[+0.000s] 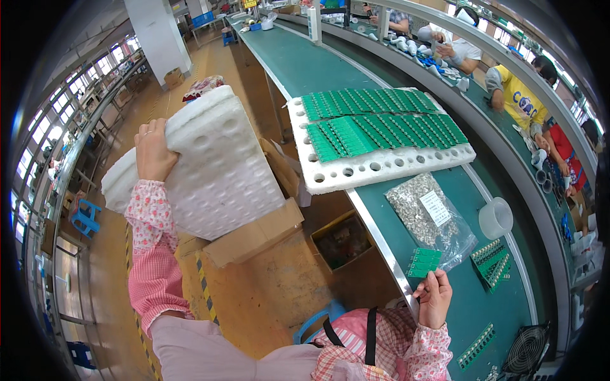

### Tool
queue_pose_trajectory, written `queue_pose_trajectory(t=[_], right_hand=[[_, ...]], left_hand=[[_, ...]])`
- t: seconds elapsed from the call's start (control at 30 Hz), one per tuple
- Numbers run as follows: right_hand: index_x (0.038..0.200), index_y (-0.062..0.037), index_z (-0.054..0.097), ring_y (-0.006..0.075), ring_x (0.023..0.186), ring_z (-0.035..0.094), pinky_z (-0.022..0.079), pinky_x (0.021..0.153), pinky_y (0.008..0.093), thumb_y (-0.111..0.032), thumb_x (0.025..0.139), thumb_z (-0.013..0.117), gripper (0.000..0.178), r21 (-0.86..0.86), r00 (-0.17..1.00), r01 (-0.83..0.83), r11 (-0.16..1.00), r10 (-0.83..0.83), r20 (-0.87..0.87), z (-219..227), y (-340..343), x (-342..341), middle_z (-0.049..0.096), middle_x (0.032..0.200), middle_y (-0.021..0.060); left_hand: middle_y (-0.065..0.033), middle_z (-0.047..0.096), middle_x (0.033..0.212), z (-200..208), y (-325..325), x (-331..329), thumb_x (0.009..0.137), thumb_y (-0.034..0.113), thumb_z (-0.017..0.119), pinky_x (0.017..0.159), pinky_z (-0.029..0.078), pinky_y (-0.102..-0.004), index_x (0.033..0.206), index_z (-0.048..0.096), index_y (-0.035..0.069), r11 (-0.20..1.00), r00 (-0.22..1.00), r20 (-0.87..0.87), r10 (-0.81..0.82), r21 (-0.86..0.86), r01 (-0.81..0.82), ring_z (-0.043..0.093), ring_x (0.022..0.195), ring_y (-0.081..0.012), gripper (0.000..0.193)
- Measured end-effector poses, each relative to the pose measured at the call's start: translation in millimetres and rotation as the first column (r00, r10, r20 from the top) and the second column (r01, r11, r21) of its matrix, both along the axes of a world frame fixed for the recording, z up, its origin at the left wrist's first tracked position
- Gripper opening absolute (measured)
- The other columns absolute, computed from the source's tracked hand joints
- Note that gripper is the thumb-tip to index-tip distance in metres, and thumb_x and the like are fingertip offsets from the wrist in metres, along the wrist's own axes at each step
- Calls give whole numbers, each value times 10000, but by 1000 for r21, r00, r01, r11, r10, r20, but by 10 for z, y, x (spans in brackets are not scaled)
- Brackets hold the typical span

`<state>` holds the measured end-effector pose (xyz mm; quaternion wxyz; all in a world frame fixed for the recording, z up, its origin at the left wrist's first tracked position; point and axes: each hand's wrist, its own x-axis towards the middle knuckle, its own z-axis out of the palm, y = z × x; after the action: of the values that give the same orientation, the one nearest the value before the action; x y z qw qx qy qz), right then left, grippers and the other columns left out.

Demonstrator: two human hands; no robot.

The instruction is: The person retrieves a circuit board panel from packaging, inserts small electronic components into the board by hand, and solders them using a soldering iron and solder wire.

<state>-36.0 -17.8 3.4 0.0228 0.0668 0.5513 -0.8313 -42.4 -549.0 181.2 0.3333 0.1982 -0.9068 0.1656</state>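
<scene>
My left hand is closed over the upper edge of a white foam sheet, tilted above an open cardboard box. Between the thumb and fingers of my right hand, at the near edge of the green bench, is a small green circuit board. Just beyond it lies a clear plastic bag full of small metallic parts. A white foam tray with holes along its rim carries two rows of green circuit boards.
A translucent cup stands right of the bag. Green board strips lie nearer, another strip below them. A black fan sits at lower right. Several people work across the conveyor. A dark bin is under the bench edge.
</scene>
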Motion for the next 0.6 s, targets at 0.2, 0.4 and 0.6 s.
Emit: queue_pose_trajectory(t=[0.2, 0.4, 0.6], right_hand=[[1002, -22, 516, 87, 592, 568, 514, 504, 239, -100, 939, 524, 100, -23, 1000, 4, 1000, -4, -9, -53, 11, 19, 566, 752, 27], [1002, -20, 516, 87, 593, 570, 517, 513, 238, -99, 941, 520, 99, -39, 1000, 15, 999, -15, -11, -38, 21, 36, 568, 754, 28], [998, -24, 517, 87, 587, 567, 513, 521, 236, -99, 944, 513, 93, -51, 1000, 29, 998, -30, -4, -50, 38, 36, 575, 749, 34]], left_hand=[[-106, 586, 974, 114, -149, -326, 584, 8, 661, 822, 404, -383, 1004, 566, 47, 994, 998, 41, -57, -92, 60, 520, 960, -297, 432], [-133, 629, 920, 183, -433, -718, 590, 67, 674, 823, 431, -413, 974, 592, 58, 997, 987, 153, 49, 44, -56, 552, 941, -338, 393], [-170, 655, 956, 476, -809, -696, 622, 118, 661, 873, 456, -407, 981, 652, 86, 980, 964, 262, 55, 172, -103, 591, 962, -357, 361]])
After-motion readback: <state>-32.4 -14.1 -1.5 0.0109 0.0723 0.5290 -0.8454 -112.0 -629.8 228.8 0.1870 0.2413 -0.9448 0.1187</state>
